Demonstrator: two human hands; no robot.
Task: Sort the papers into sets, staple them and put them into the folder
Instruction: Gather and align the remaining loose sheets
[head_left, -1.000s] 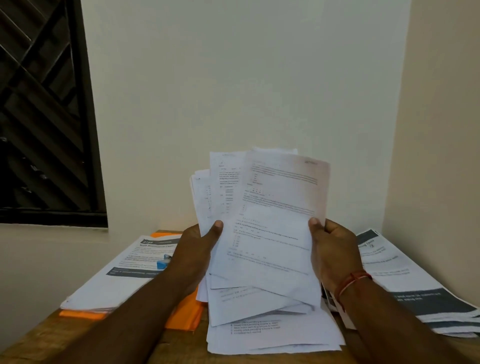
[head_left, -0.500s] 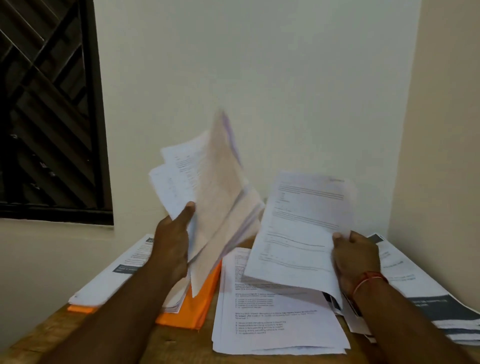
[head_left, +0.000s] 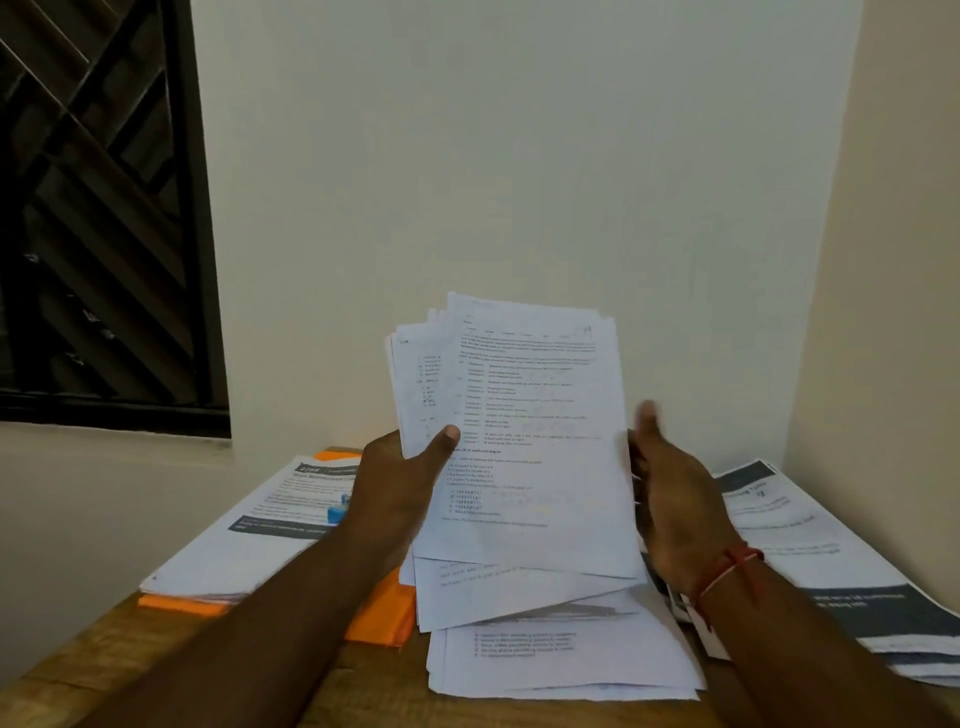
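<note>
- Head view: the left hand (head_left: 400, 488) grasps a fanned sheaf of papers (head_left: 524, 447) upright above the worktop (head_left: 156, 654).
- The right hand (head_left: 675, 499), blurred, is released beside the sheaf's right edge, thumb lifted.
- An orange folder (head_left: 384, 608) lies below.

The left hand (head_left: 397, 488) grips a fanned sheaf of papers (head_left: 519, 431) upright, thumb in front; the right hand (head_left: 675, 499), blurred, seems just beside its edge, fingers loose.
</note>
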